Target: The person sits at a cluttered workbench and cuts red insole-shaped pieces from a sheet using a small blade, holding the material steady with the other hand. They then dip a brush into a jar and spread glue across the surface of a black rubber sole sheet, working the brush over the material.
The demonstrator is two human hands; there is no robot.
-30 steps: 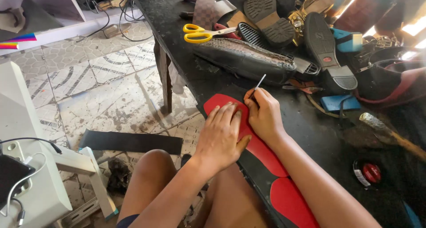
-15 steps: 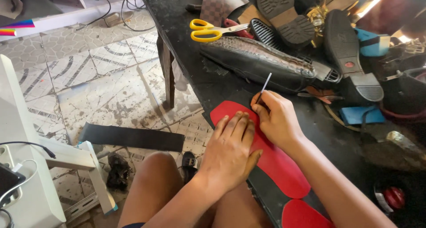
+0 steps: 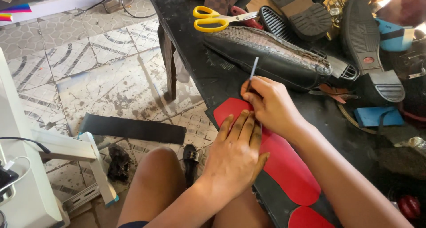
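A red sole-shaped sheet (image 3: 284, 166) lies on the black workbench (image 3: 191, 41) near its front edge. My left hand (image 3: 237, 154) presses flat on the sheet, fingers together. My right hand (image 3: 270, 103) grips a thin pen-like tool (image 3: 253, 69), its tip at the sheet's far rounded end. A second red piece (image 3: 308, 218) shows at the bottom edge. Just beyond my right hand lies a long black shoe (image 3: 270, 55) with a scaly upper.
Yellow-handled scissors (image 3: 213, 18) lie at the back of the bench among several shoes and soles (image 3: 364, 37). A blue piece (image 3: 377, 116) sits at right. On the tiled floor lie a black strip (image 3: 133, 128) and a white machine frame (image 3: 49, 166).
My view has shifted slightly. Both hands stay on the red sheet, the right hand with the tool still at its far end.
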